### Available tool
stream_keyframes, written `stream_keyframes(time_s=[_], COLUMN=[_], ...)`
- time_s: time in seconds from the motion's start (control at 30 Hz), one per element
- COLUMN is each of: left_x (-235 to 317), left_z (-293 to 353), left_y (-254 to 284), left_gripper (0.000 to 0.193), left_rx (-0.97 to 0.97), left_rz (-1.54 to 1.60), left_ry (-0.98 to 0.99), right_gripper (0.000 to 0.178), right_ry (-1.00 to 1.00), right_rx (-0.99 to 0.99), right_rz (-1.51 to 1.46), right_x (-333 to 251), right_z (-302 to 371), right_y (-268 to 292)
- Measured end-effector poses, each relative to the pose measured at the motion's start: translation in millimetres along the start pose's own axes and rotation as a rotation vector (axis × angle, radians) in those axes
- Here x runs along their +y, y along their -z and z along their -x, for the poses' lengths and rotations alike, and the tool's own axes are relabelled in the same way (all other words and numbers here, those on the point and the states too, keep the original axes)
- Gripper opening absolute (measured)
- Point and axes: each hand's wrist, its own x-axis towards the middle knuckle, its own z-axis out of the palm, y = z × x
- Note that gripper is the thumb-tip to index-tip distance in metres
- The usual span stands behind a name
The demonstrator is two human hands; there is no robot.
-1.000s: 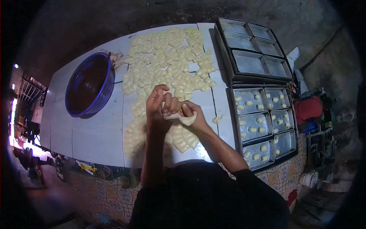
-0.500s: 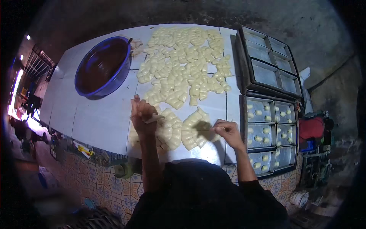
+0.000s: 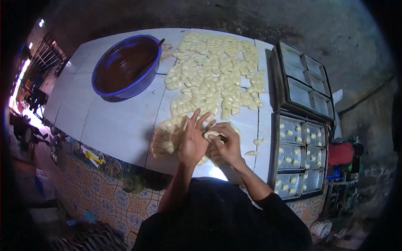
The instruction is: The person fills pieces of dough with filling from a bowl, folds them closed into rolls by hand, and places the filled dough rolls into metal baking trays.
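Over the near part of the white tiled table point(image 3: 113, 136), my two hands are close together. My left hand point(image 3: 194, 144) is open, fingers stretched out and palm turned toward the right hand. Pinched in my right hand point(image 3: 228, 147) is a small piece of dough point(image 3: 212, 134), right beside the left palm. Beneath and beside the hands lie flattened, scored slabs of pale dough point(image 3: 165, 136), partly hidden by them. Farther back spreads a large sheet of cut dough pieces point(image 3: 209, 71). Two small loose dough bits point(image 3: 251, 153) rest to the right of my right hand.
At the back left stands a blue basin point(image 3: 150, 77) of brown filling, a handle at its rim. Along the right edge, divided metal trays point(image 3: 278, 144) hold small dough rolls. Stacked behind them are trays point(image 3: 301, 93) without dough. Patterned floor tiles point(image 3: 98, 188) show below.
My hands have come together from apart, the left moving right and the right moving left. The left fingers have straightened. Loose dough bits now show on the right, and the view has shifted slightly.
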Motion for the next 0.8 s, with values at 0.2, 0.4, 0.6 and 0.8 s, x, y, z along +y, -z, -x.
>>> stream_keyframes(time_s=[0.2,0.4,0.6,0.8], left_x=[29.7,40.6,106.2,187.0], left_z=[30.9,29.0,17.8,-96.5], left_y=[15.4,53.8,46.0,139.2], left_gripper=[0.026,0.017,0.029,0.089], left_rx=[0.201,0.549,0.208,-0.356], left_rz=[-1.014,-0.960,0.279,0.071], left_ry=[-0.446,-0.533,-0.004,-0.108], right_gripper=[0.047,0.023,0.070,0.123], right_ry=[-0.024,-0.107,0.105,-0.285], right_rx=[0.008,0.075,-0.276,-0.479], right_rz=[0.089,-0.164,0.089,-0.374], right_x=[-29.5,-10.0,18.0,45.6], right_z=[-23.6,-60.1,-79.6,-110.5], right_y=[-46.7,-89.8,-128.5,-129.9])
